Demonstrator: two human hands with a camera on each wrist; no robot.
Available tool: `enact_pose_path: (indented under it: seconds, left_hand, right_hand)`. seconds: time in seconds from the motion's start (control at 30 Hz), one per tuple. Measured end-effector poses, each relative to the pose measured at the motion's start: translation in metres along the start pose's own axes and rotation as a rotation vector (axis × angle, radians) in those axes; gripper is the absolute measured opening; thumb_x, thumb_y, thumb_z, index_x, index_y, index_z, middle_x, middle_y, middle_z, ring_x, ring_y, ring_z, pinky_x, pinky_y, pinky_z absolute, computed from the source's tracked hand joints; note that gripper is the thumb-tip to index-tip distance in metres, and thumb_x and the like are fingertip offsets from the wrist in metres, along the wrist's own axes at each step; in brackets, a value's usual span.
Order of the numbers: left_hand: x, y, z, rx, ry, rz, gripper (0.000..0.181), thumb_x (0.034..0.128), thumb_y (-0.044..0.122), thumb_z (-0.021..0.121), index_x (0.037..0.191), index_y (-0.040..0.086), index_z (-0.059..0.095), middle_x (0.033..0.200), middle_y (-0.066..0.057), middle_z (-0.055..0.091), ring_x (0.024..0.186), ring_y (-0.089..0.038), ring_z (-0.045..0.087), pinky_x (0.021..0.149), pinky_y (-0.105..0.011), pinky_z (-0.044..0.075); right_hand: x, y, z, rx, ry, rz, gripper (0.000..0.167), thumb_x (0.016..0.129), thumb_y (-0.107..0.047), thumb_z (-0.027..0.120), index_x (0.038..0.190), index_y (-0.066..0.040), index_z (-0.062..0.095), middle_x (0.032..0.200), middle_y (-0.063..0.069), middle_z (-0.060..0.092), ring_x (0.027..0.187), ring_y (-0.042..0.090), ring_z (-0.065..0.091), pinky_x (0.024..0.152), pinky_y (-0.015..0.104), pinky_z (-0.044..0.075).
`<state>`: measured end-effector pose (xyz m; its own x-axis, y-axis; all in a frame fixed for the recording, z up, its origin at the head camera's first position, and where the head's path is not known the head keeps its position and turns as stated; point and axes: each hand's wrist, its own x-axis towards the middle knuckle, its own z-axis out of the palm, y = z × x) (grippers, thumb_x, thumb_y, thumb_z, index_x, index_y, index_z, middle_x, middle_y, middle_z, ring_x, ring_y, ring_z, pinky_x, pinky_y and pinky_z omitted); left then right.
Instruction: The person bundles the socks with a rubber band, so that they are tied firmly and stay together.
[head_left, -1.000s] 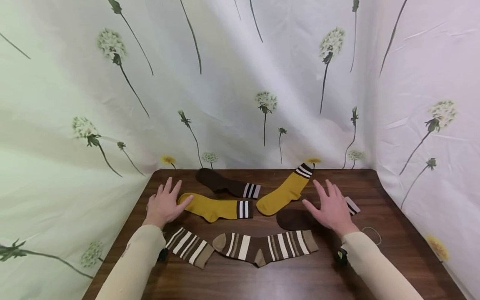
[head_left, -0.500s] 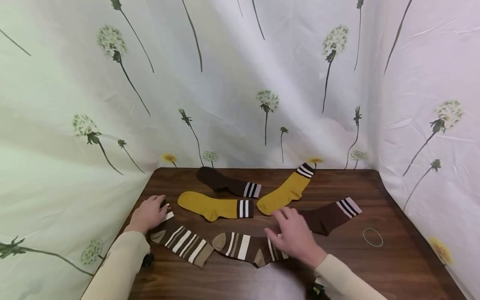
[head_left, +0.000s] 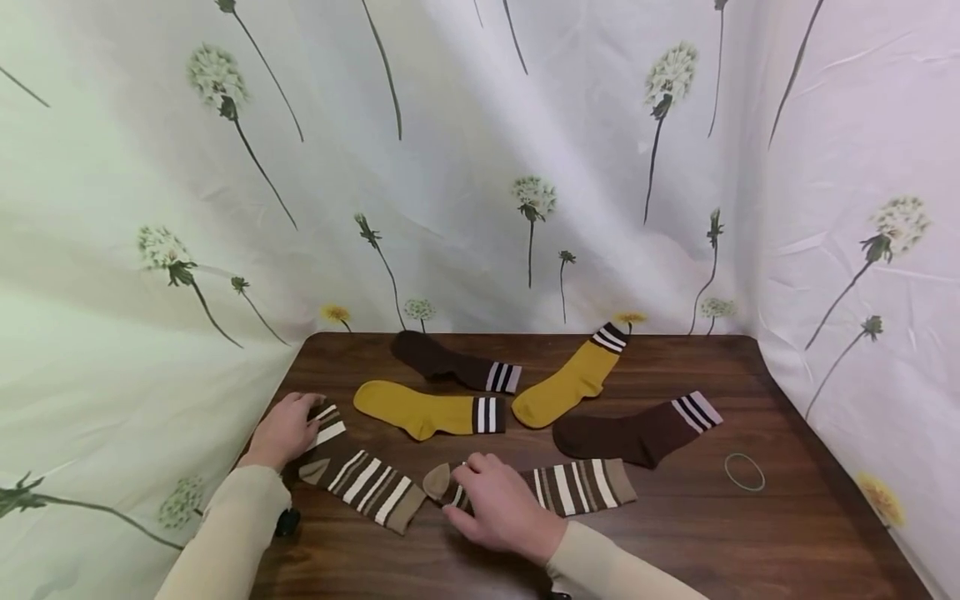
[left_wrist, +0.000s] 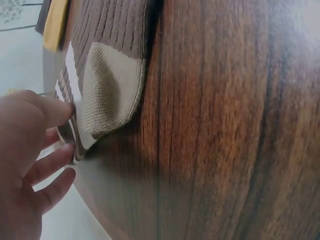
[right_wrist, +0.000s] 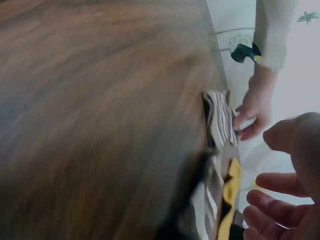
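At the table's left side my left hand (head_left: 281, 432) pinches the toe-end edge of a brown, white-striped sock (head_left: 369, 485). In the left wrist view, the thumb and fingers (left_wrist: 52, 162) take that edge beside the tan heel patch (left_wrist: 112, 90). My right hand (head_left: 501, 510) is over the foot of a second striped sock (head_left: 577, 487) and hides part of it. Its fingers are spread and relaxed in the right wrist view (right_wrist: 280, 200), holding nothing. Contact with the sock beneath cannot be told.
Behind lie two mustard socks (head_left: 427, 410) and two dark brown socks (head_left: 637, 433), all with striped cuffs. A thin pale ring (head_left: 745, 472) is on the right of the wooden table (head_left: 750, 550). A floral cloth (head_left: 450, 167) encloses the back and sides.
My left hand has moved left and down from beside the mustard sock and taken the striped sock's end. My right hand has swept left from the dark sock to above the second striped sock.
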<state>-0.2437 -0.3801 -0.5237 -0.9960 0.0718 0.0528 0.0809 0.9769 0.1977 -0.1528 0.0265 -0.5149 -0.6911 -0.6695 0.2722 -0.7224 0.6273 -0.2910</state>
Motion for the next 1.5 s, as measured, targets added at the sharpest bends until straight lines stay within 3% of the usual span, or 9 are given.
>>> enact_pose_path:
  seconds: [0.23, 0.47, 0.7, 0.8, 1.03, 1.17, 1.3, 1.4, 1.5]
  left_hand:
    - [0.002, -0.002, -0.005, -0.006, 0.003, 0.006, 0.042, 0.0932, 0.004, 0.074, 0.132, -0.01, 0.063, 0.12, -0.034, 0.062, 0.109, -0.05, 0.062, 0.092, -0.063, 0.052]
    - [0.001, -0.003, -0.011, 0.002, 0.022, 0.029, 0.034, 0.0896, 0.006, 0.079, 0.116, -0.013, 0.069, 0.105, -0.028, 0.062, 0.098, -0.045, 0.062, 0.087, -0.06, 0.052]
    - [0.0, -0.004, -0.017, -0.029, -0.029, 0.007, 0.025, 0.0907, 0.008, 0.079, 0.108, -0.007, 0.072, 0.104, -0.024, 0.069, 0.097, -0.043, 0.067, 0.085, -0.058, 0.054]
    - [0.0, -0.004, -0.018, -0.034, -0.036, 0.008, 0.024, 0.0909, 0.008, 0.079, 0.108, -0.007, 0.071, 0.102, -0.024, 0.071, 0.096, -0.042, 0.068, 0.083, -0.058, 0.054]
    - [-0.002, -0.006, -0.014, -0.024, -0.007, 0.016, 0.024, 0.0925, 0.008, 0.077, 0.11, -0.006, 0.07, 0.104, -0.025, 0.071, 0.097, -0.045, 0.067, 0.084, -0.06, 0.054]
    - [-0.006, -0.009, -0.01, 0.004, -0.003, 0.026, 0.036, 0.0938, 0.007, 0.075, 0.125, -0.006, 0.065, 0.112, -0.029, 0.069, 0.101, -0.049, 0.066, 0.085, -0.062, 0.054]
    - [-0.009, -0.011, -0.01, 0.061, -0.04, 0.06, 0.046, 0.095, 0.008, 0.073, 0.139, -0.002, 0.062, 0.111, -0.029, 0.067, 0.096, -0.048, 0.066, 0.081, -0.062, 0.055]
    - [-0.011, -0.01, -0.014, 0.082, -0.071, 0.063, 0.042, 0.0952, 0.008, 0.073, 0.135, -0.001, 0.065, 0.108, -0.027, 0.066, 0.095, -0.046, 0.065, 0.08, -0.06, 0.055]
    - [-0.013, -0.01, -0.015, 0.07, -0.062, 0.046, 0.032, 0.0929, 0.009, 0.074, 0.123, -0.002, 0.069, 0.105, -0.026, 0.064, 0.094, -0.044, 0.064, 0.081, -0.059, 0.054]
  right_hand:
    - [0.014, -0.017, 0.021, -0.024, -0.053, 0.042, 0.03, 0.098, -0.038, 0.07, 0.114, -0.012, 0.07, 0.099, 0.002, 0.058, 0.082, 0.015, 0.055, 0.065, 0.03, 0.051]
    - [0.019, -0.023, 0.032, -0.087, -0.023, 0.099, 0.029, 0.097, -0.037, 0.071, 0.109, -0.011, 0.071, 0.098, 0.006, 0.055, 0.081, 0.021, 0.058, 0.061, 0.033, 0.053]
    - [0.024, -0.025, 0.041, -0.147, -0.008, 0.129, 0.03, 0.097, -0.043, 0.07, 0.103, -0.014, 0.073, 0.094, 0.006, 0.055, 0.078, 0.021, 0.058, 0.054, 0.034, 0.05]
    - [0.026, -0.025, 0.046, -0.177, 0.014, 0.134, 0.033, 0.097, -0.049, 0.07, 0.108, -0.017, 0.073, 0.095, 0.005, 0.056, 0.078, 0.021, 0.056, 0.053, 0.033, 0.047]
    - [0.031, -0.026, 0.055, -0.231, 0.079, 0.108, 0.035, 0.096, -0.054, 0.07, 0.103, -0.019, 0.069, 0.091, 0.003, 0.053, 0.076, 0.02, 0.053, 0.057, 0.033, 0.045]
    - [0.032, -0.027, 0.059, -0.232, 0.091, 0.09, 0.034, 0.096, -0.052, 0.071, 0.097, -0.019, 0.063, 0.088, 0.001, 0.05, 0.075, 0.02, 0.051, 0.061, 0.035, 0.046]
    - [0.033, -0.031, 0.058, -0.216, 0.073, 0.102, 0.033, 0.098, -0.052, 0.069, 0.097, -0.019, 0.066, 0.09, 0.001, 0.052, 0.078, 0.02, 0.051, 0.066, 0.038, 0.047]
    - [0.034, -0.034, 0.057, -0.22, 0.049, 0.115, 0.034, 0.098, -0.053, 0.068, 0.101, -0.019, 0.069, 0.093, 0.002, 0.054, 0.082, 0.021, 0.052, 0.07, 0.04, 0.048]
    - [0.035, -0.035, 0.058, -0.204, 0.02, 0.124, 0.034, 0.096, -0.053, 0.071, 0.105, -0.021, 0.072, 0.095, 0.002, 0.055, 0.084, 0.021, 0.051, 0.069, 0.039, 0.046]
